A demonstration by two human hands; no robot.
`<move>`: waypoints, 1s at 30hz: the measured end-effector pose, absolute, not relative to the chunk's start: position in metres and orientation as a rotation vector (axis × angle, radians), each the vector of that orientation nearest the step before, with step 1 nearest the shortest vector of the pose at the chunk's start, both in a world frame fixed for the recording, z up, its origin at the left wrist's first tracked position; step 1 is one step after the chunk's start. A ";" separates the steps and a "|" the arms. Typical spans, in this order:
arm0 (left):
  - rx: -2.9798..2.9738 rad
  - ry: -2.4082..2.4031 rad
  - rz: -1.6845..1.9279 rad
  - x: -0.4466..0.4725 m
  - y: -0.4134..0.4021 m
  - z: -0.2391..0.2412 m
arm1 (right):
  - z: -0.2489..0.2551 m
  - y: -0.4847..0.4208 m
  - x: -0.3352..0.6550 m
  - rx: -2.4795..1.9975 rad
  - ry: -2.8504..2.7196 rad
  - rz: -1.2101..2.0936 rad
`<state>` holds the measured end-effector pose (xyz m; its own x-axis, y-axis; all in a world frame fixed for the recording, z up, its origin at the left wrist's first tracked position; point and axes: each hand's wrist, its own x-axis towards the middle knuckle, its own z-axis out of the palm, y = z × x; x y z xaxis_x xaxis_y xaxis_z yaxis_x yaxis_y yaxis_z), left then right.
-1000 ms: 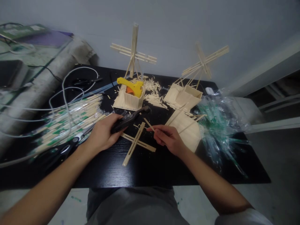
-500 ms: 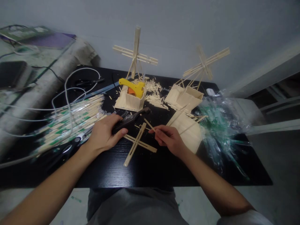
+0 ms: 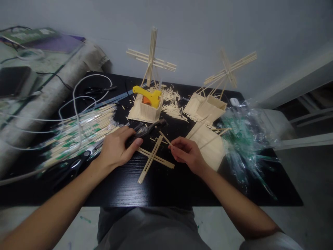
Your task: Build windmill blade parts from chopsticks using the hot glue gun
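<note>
My left hand (image 3: pixel 117 146) rests on the table, its fingers curled round a black hand tool (image 3: pixel 151 128) that looks like pliers; part of the tool is hidden under the palm. Between the fingertips of my right hand (image 3: pixel 188 154) is a thin wooden stick (image 3: pixel 165 138), pointing up and to the left. Flat on the table between both hands lies a cross of joined sticks (image 3: pixel 151 158). To the right of it, partly behind my right hand, is a pale wooden panel (image 3: pixel 212 149) with loose sticks on it.
Two stick-built windmill models stand at the back; a yellow glue gun (image 3: pixel 152 97) sits in the left model's box (image 3: pixel 149 114). Cut stick pieces (image 3: pixel 173 104) lie between them. Bagged sticks (image 3: pixel 80 132), scissors (image 3: pixel 84 156) and white cables are left; crumpled plastic wrap (image 3: pixel 241 139) is right.
My right hand has shifted very slightly to the right with the stick. My left hand stays on the black tool, and the cross lies where it was.
</note>
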<state>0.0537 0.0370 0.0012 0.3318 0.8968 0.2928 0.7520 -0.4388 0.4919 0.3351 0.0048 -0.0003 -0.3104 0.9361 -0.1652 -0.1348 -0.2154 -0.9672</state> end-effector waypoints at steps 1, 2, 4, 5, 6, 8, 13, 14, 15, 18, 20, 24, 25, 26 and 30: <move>2.328 1.484 0.774 0.054 0.037 0.002 | 0.000 0.005 0.335 -1.070 -1.196 1.648; 2.324 1.486 0.772 0.054 0.037 0.002 | 0.000 0.005 0.335 -1.075 -1.196 1.643; 2.318 1.485 0.765 0.054 0.037 0.002 | -0.001 0.005 0.334 -1.069 -1.202 1.630; 2.317 1.482 0.764 0.055 0.037 0.002 | -0.001 0.005 0.334 -1.062 -1.206 1.620; 2.316 1.481 0.767 0.055 0.037 0.002 | -0.001 0.006 0.334 -1.056 -1.210 1.609; 2.315 1.476 0.781 0.055 0.038 0.001 | -0.001 0.006 0.334 -1.044 -1.215 1.583; 2.307 1.466 0.825 0.054 0.039 -0.001 | 0.001 0.006 0.334 -1.017 -1.224 1.560; 2.307 1.462 0.831 0.054 0.039 -0.001 | 0.001 0.006 0.335 -1.017 -1.223 1.566; 2.307 1.456 0.836 0.054 0.039 -0.001 | 0.001 0.006 0.335 -1.016 -1.221 1.576; 2.300 1.452 0.850 0.053 0.039 0.000 | 0.002 0.006 0.335 -1.010 -1.210 1.617; 2.294 1.450 0.852 0.053 0.039 0.001 | 0.003 0.006 0.335 -1.003 -1.194 1.648; 2.298 1.405 0.860 0.052 0.040 0.001 | 0.002 0.005 0.337 -0.994 -1.160 1.718; 2.301 1.392 0.861 0.051 0.040 0.001 | 0.002 0.005 0.338 -0.987 -1.156 1.734; 2.306 1.380 0.864 0.050 0.040 0.001 | 0.001 0.005 0.338 -0.977 -1.152 1.752; 2.339 1.310 0.901 0.048 0.040 -0.001 | -0.003 0.007 0.340 -0.894 -1.128 1.877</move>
<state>0.0476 0.0399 -0.0014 0.3833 0.8455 0.3716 0.6490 -0.5329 0.5429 0.3403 0.0072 -0.0032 -0.4684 0.8650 -0.1799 -0.2469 -0.3237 -0.9134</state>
